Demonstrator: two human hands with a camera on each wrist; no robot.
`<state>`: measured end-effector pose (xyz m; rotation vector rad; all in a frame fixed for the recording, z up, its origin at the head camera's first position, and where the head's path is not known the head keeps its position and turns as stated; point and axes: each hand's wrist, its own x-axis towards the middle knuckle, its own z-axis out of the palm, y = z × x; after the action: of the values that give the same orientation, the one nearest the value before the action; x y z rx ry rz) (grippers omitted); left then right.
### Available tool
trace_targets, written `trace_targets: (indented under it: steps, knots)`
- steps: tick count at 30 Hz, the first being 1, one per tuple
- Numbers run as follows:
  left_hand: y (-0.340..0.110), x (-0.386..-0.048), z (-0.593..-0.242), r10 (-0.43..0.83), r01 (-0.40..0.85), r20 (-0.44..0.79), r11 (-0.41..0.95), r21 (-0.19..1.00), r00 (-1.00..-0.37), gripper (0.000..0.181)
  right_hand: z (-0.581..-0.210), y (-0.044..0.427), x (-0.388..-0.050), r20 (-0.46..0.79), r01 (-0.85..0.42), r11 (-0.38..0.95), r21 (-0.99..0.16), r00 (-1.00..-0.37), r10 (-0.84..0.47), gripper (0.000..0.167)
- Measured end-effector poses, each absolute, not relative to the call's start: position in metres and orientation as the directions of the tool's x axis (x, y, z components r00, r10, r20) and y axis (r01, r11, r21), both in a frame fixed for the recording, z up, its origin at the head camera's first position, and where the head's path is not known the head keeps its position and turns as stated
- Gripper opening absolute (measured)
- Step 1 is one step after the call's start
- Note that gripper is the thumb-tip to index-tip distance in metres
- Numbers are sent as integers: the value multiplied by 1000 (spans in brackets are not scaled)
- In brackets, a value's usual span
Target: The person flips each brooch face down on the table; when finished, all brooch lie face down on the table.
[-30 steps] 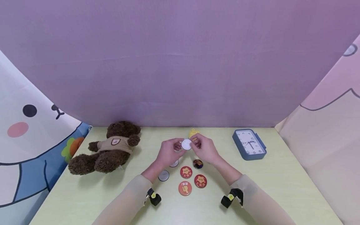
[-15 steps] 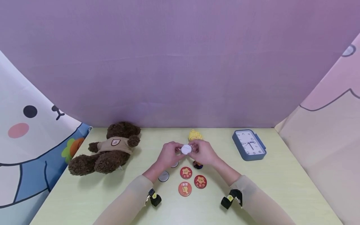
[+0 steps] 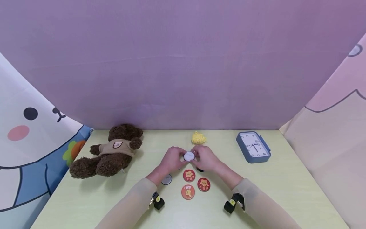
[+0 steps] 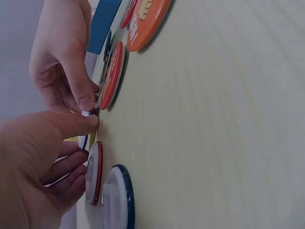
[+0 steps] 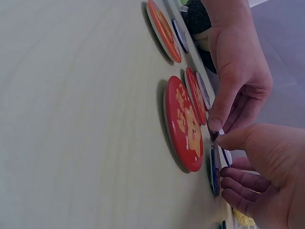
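Between both hands, at the middle of the table, is a round button badge (image 3: 189,156) with its white back up. My left hand (image 3: 172,160) pinches its left edge and my right hand (image 3: 206,158) its right edge. In both wrist views the thumbs nearly meet at its near rim, low over the table. Nearer me lie two red star badges (image 3: 189,175) (image 5: 183,125) and an orange thumb badge (image 3: 188,192). A dark picture badge (image 5: 214,171) is mostly hidden under my right hand. White-backed badges (image 3: 166,179) (image 4: 94,173) lie by my left hand.
A yellow yarn-like bundle (image 3: 198,138) lies just beyond the hands. To the left a brown teddy bear (image 3: 115,151) lies on its back. A blue clock (image 3: 253,147) is at the right. A purple cloth (image 3: 183,79) hangs behind the table (image 3: 286,190).
Both hands have come nearer to me with the badge, lowering it in the head view. The yellow bundle is uncovered, while the dark badge and one white-backed badge are now mostly covered.
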<state>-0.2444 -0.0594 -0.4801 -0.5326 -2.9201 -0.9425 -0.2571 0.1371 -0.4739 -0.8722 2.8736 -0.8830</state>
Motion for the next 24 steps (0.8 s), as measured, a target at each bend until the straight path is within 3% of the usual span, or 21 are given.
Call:
trace_targets:
  steps: [8, 12, 18, 24]
  knots:
    - [-55, -244, -476, 271, 263, 71, 785, 561, -960, 40, -476, 136, -256, 156, -505, 685, -524, -848, -506, 28]
    - [-53, -243, -474, 274, 285, 102, 794, 536, -956, 44, -471, 140, -256, 162, -500, 684, -530, -852, -498, 25]
    - [-43, -231, -459, 352, 338, 98, 727, 598, -931, 35, -453, 160, -252, 161, -495, 678, -544, -854, -495, 14]
    - [-32, -221, -453, 436, 390, 59, 727, 565, -898, 34, -444, 179, -237, 125, -493, 697, -520, -851, -509, 12]
